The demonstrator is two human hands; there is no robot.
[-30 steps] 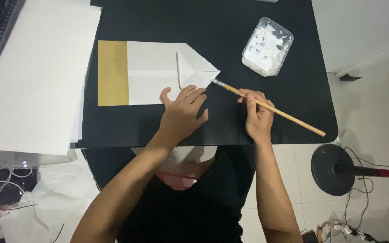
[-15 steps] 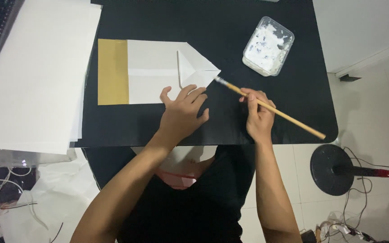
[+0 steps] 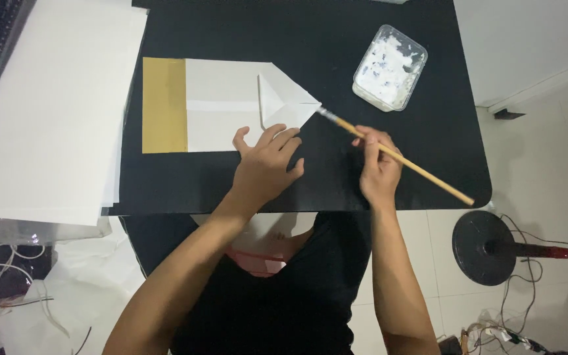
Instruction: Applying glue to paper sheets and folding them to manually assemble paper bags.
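Left hand (image 3: 265,164) flat, fingers spread, pinning the near edge of the folded white paper (image 3: 231,105) so it can't slide. Right hand (image 3: 377,167) pinches a wooden brush (image 3: 396,156) mid-shaft, bristle tip touching the paper's pointed flap. Glue tub (image 3: 389,68) sits just beyond that point, within dipping reach; white sheets (image 3: 47,112) lie left of the paper.

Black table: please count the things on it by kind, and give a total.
Folded white paper with gold band: 1
Wooden brush, held by the right hand: 1
Clear tub of white paste: 1
Stack of large white sheets: 1
Total: 4
The left hand presses the folded paper.
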